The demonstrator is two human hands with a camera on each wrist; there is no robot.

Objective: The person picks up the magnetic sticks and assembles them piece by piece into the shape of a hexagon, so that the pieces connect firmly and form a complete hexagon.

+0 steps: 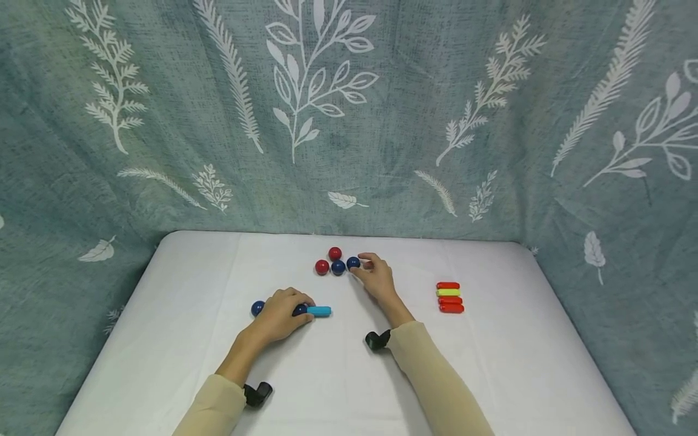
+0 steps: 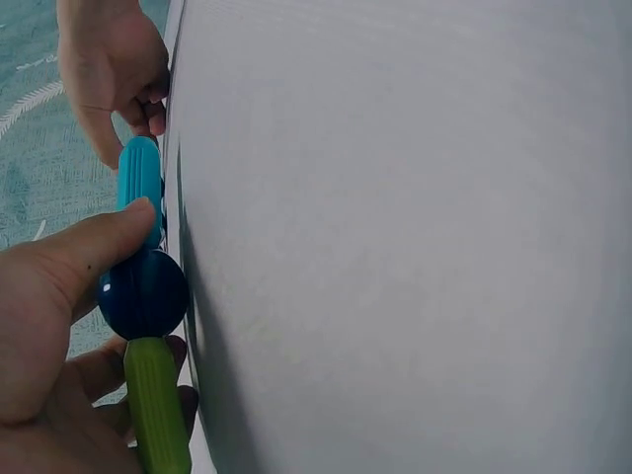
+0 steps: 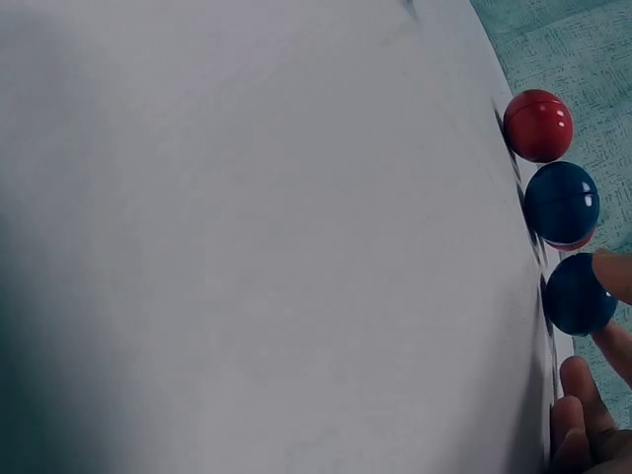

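Observation:
My left hand [image 1: 280,315] grips a joined row of toy pieces: a light blue rod [image 1: 319,311], a dark blue ball [image 2: 144,294] and a green rod [image 2: 158,405]. Its thumb lies on the light blue rod in the left wrist view, with fingers behind the green one. Another dark blue ball [image 1: 258,309] shows at the row's left end, though the hand hides the middle in the head view. Farther back, my right hand [image 1: 377,280] pinches a dark blue ball [image 3: 579,294] between thumb and finger, at the table surface.
Beside the right hand's ball sit a second blue ball [image 1: 338,267] and two red balls, one nearer [image 1: 322,267] and one behind [image 1: 335,254]. Several red rods [image 1: 451,308] and a yellow rod [image 1: 448,292] lie stacked side by side at right on the white table [image 1: 518,363].

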